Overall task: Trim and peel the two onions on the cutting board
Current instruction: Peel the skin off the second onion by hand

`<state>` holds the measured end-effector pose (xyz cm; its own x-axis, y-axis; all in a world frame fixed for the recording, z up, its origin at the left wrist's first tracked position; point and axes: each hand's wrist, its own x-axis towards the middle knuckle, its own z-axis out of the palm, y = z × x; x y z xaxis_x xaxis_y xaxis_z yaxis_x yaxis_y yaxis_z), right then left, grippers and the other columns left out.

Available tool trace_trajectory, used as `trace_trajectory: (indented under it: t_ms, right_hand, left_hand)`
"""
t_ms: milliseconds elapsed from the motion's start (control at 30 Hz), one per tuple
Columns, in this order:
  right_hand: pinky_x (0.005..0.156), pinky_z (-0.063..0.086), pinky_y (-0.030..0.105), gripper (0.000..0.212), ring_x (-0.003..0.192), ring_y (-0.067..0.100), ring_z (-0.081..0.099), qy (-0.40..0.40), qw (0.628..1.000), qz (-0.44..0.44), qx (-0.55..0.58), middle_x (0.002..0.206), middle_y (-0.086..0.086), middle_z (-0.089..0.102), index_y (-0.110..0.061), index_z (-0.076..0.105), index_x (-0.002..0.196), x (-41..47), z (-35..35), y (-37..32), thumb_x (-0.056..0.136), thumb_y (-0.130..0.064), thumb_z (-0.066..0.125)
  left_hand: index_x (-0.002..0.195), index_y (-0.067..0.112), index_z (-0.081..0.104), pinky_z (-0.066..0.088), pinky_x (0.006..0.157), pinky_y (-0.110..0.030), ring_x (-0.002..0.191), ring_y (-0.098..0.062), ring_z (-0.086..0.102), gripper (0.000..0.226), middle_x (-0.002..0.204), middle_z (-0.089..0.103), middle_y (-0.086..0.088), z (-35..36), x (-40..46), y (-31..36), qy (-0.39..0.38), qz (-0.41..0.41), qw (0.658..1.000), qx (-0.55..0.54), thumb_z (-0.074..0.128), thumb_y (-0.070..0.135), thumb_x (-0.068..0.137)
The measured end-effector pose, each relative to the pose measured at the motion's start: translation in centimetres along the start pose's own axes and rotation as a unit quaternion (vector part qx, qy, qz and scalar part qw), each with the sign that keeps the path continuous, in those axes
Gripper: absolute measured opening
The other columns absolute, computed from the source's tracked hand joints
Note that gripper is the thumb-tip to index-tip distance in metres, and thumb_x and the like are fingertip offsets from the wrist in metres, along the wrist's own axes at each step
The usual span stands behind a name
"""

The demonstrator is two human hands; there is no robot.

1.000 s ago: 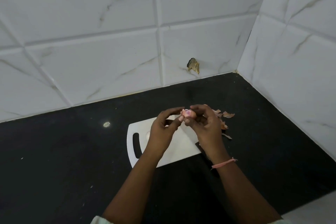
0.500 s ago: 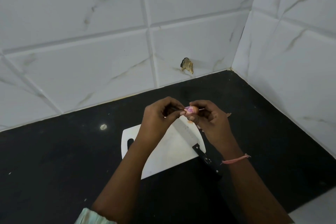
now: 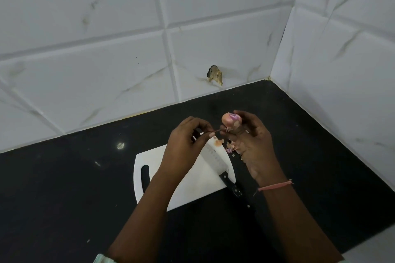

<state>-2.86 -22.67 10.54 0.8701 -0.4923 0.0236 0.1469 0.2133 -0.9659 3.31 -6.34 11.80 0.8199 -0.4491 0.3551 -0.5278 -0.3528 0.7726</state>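
My right hand [image 3: 251, 141] holds a small pinkish onion [image 3: 229, 120] at its fingertips, above the far edge of the white cutting board [image 3: 192, 186]. My left hand [image 3: 186, 147] pinches a thin strip of onion skin [image 3: 217, 131] that still reaches toward the onion. A knife [image 3: 218, 158] lies on the board with its black handle pointing toward me at the right. Bits of peel [image 3: 229, 146] lie at the board's far right corner. A second onion is not visible.
The board rests on a black countertop [image 3: 64, 188] in a corner of white marbled wall tiles [image 3: 106, 70]. A chipped hole [image 3: 214, 74] marks the back wall. The right wall [image 3: 342, 70] stands close to my right hand.
My hands have drawn a little apart, and the left one has pulled a strip of skin away from the onion. The onion now shows more in my right fingertips.
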Motion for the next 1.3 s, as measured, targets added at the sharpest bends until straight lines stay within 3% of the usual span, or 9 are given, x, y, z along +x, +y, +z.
trace_trajectory:
  t_ms: [100, 200, 300, 367, 500, 800, 1100, 1167, 1300]
  right_hand:
    - [0.080, 0.058, 0.036, 0.027, 0.099, 0.024, 0.070, -0.014, 1.000, 0.005, 0.007, 0.112, 0.003, 0.070, -0.016, 0.068, 0.115, 0.2, -0.2, 0.0, 0.088, -0.016, 0.067]
    - [0.085, 0.057, 0.035, 0.034, 0.101, 0.016, 0.067, -0.026, 0.998, -0.002, -0.061, 0.111, -0.005, 0.069, -0.025, 0.067, 0.118, 0.3, -0.6, 0.0, 0.084, -0.028, 0.068]
    - [0.086, 0.057, 0.030, 0.037, 0.108, 0.012, 0.064, -0.039, 0.995, -0.022, -0.093, 0.117, -0.004, 0.066, -0.021, 0.064, 0.119, 0.3, -0.9, -0.5, 0.083, -0.027, 0.068]
    - [0.077, 0.057, 0.025, 0.034, 0.102, 0.010, 0.066, -0.031, 0.996, -0.031, -0.080, 0.113, 0.000, 0.067, -0.013, 0.062, 0.117, 0.3, -0.8, -0.8, 0.084, -0.018, 0.069]
    - [0.073, 0.056, 0.020, 0.031, 0.094, 0.010, 0.069, -0.026, 0.994, -0.051, -0.092, 0.104, 0.003, 0.071, -0.008, 0.065, 0.110, 0.2, -0.8, -1.2, 0.082, 0.000, 0.071]
    - [0.067, 0.054, 0.019, 0.007, 0.075, 0.011, 0.067, 0.021, 0.961, -0.159, -0.224, 0.082, 0.002, 0.069, -0.009, 0.069, 0.087, -1.1, 0.7, -1.2, 0.083, -0.011, 0.073]
    - [0.056, 0.050, 0.011, 0.006, 0.065, -0.001, 0.063, 0.013, 0.981, -0.054, -0.188, 0.081, -0.002, 0.067, -0.008, 0.065, 0.094, -1.6, 1.7, -2.4, 0.091, -0.005, 0.061]
    - [0.057, 0.052, 0.015, 0.009, 0.063, 0.004, 0.063, -0.003, 0.985, -0.017, -0.170, 0.082, 0.003, 0.068, -0.010, 0.067, 0.096, -1.6, 1.9, -2.6, 0.094, -0.008, 0.058]
    - [0.049, 0.048, 0.023, 0.016, 0.055, 0.014, 0.049, -0.009, 0.992, 0.125, -0.013, 0.069, 0.012, 0.055, -0.008, 0.066, 0.090, -1.3, 2.4, -2.5, 0.098, -0.011, 0.052]
  left_hand:
    - [0.093, 0.031, 0.071, 0.054, 0.073, -0.018, 0.084, -0.003, 0.064, 0.013, 0.092, 0.068, 0.015, 1.3, 0.2, -0.3, 0.055, -0.068, 0.996, -0.020, 0.073, 0.019, 0.088]
    - [0.111, 0.026, 0.073, 0.057, 0.076, -0.026, 0.084, -0.006, 0.066, 0.020, 0.101, 0.071, 0.009, 2.6, 0.7, -0.3, 0.060, -0.093, 0.993, -0.039, 0.062, 0.018, 0.096]
    - [0.134, 0.029, 0.059, 0.058, 0.081, -0.028, 0.093, -0.013, 0.069, 0.033, 0.117, 0.069, 0.002, 3.0, 1.2, 0.5, -0.026, -0.145, 0.980, -0.132, 0.048, 0.026, 0.103]
    - [0.139, 0.030, 0.054, 0.059, 0.084, -0.028, 0.102, -0.015, 0.070, 0.037, 0.123, 0.067, 0.001, 3.0, 1.2, 1.2, -0.086, -0.174, 0.947, -0.257, 0.050, 0.026, 0.102]
    - [0.136, 0.017, 0.057, 0.057, 0.082, -0.025, 0.111, -0.017, 0.066, 0.040, 0.126, 0.066, -0.003, 3.1, 0.7, 1.5, -0.072, -0.141, 0.934, -0.320, 0.059, 0.010, 0.097]
    - [0.128, 0.019, 0.059, 0.054, 0.075, -0.026, 0.080, -0.011, 0.064, 0.033, 0.108, 0.067, -0.007, 2.7, -0.6, 1.8, -0.048, -0.169, 0.930, -0.322, 0.057, 0.028, 0.097]
    - [0.128, 0.020, 0.054, 0.056, 0.077, -0.025, 0.102, -0.024, 0.064, 0.033, 0.121, 0.061, -0.001, 2.0, -1.3, 2.1, -0.031, -0.121, 0.945, -0.304, 0.061, 0.015, 0.096]
    - [0.128, 0.020, 0.055, 0.056, 0.078, -0.026, 0.105, -0.024, 0.064, 0.033, 0.122, 0.061, -0.002, 1.9, -1.5, 1.9, -0.030, -0.127, 0.938, -0.320, 0.061, 0.016, 0.096]
    - [0.130, 0.021, 0.056, 0.056, 0.086, -0.028, 0.112, -0.021, 0.064, 0.035, 0.125, 0.062, -0.005, 1.7, -1.9, 1.5, -0.043, -0.149, 0.922, -0.355, 0.061, 0.020, 0.096]
